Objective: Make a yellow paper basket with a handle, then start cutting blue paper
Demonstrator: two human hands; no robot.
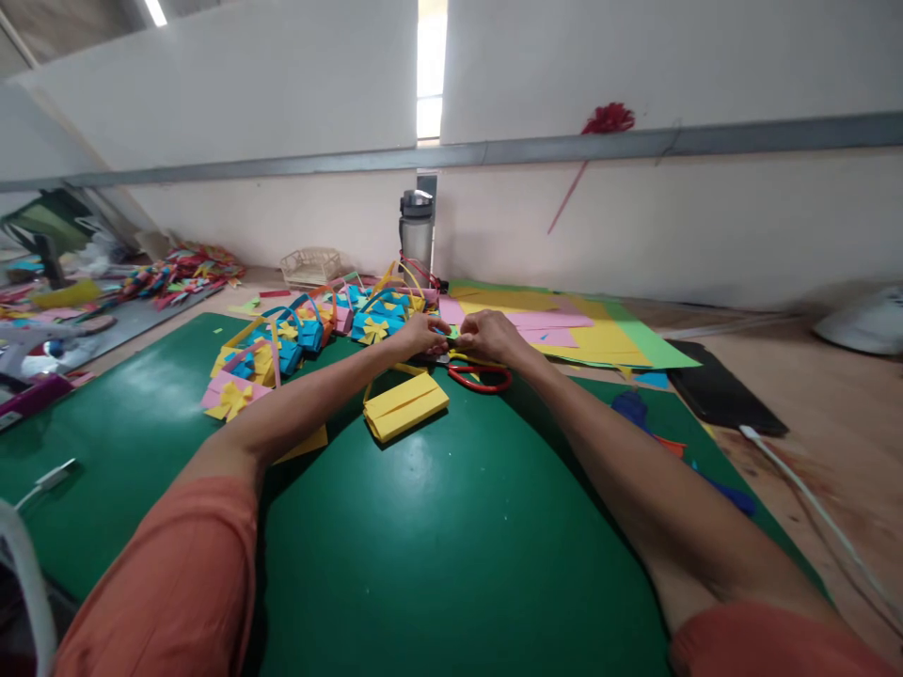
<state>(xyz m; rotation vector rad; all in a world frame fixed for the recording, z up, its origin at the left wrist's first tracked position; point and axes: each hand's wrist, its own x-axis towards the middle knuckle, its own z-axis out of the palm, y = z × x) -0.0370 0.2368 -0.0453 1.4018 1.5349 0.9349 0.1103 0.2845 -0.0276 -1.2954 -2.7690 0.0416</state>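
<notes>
My left hand (423, 335) and my right hand (489, 337) meet near the far edge of the green mat (451, 527). Both have their fingers pinched together around something small and dark that I cannot make out. Right below them lies a pair of scissors with red handles (481, 379). Closer to me, a folded yellow paper box (406, 406) rests on the mat, a strip of yellow paper showing behind it. Left of my left hand stand several small paper baskets (282, 340) in blue, yellow and pink, some with yellow bows.
Coloured paper sheets (599, 331) are stacked behind my right hand. A water bottle (416, 230) stands against the wall. To the right lie a black phone (726, 387), a white cable (811, 503) and dark blue scraps (630, 407). Colourful paper pieces (183, 275) heap up far left.
</notes>
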